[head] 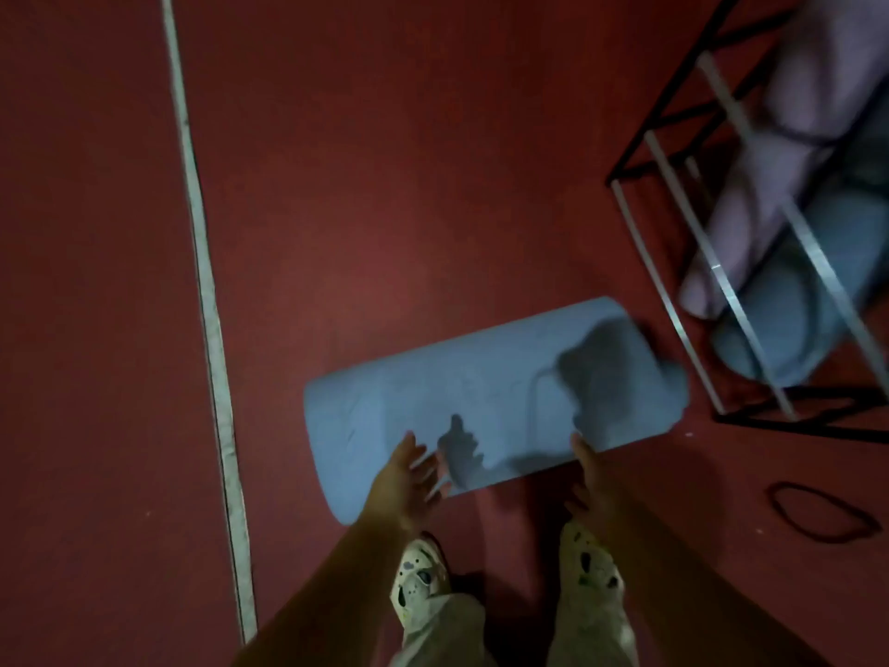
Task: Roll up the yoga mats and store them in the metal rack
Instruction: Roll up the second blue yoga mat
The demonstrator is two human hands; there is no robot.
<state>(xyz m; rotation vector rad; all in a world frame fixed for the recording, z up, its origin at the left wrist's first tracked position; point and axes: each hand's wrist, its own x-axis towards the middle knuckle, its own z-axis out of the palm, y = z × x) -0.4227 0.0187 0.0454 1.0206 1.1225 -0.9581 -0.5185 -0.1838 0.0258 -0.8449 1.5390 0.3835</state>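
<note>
Both pale perforated clogs (421,577) stand nearest. Just beyond them, the left hand (409,479) reaches wide, fingers spread at the near edge of the rolled light-blue foam yoga mat (481,402) lying on the dark red floor (385,185). The right hand (589,479) touches the same edge; its spread cannot be told. Recommended: grip the roll evenly near both ends so it stays tight. The black metal rack (673,243), far right, holds rolled mats; open floor lies left.
</note>
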